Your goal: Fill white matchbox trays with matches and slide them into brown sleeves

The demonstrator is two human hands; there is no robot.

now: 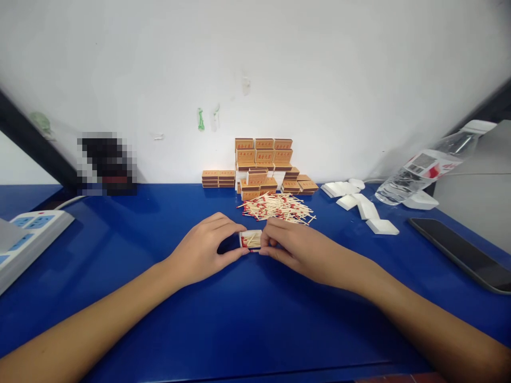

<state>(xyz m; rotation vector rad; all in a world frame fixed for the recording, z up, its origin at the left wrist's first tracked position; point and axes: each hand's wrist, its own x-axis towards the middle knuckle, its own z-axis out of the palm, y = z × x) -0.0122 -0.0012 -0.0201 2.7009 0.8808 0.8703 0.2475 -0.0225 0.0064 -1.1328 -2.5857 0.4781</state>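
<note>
A small white matchbox tray (251,234) with red-tipped matches (250,242) in it rests on the blue table between my hands. My left hand (203,247) grips the tray's left end, thumb at the near corner and forefinger at the far one. At the opposite end, my right hand (295,244) is closed, its curled fingers and thumb on the tray's right end. Whether those fingers also pinch a match is hidden. Just beyond lies a loose heap of matches (279,206), heads pointing various ways.
Stacked orange-brown matchboxes (263,157) stand against the wall behind the heap. White empty trays (361,205), a tilted plastic bottle (427,165) and a phone (459,252) are at right. A power strip (40,239) lies at left, near a blurred dark object (107,162).
</note>
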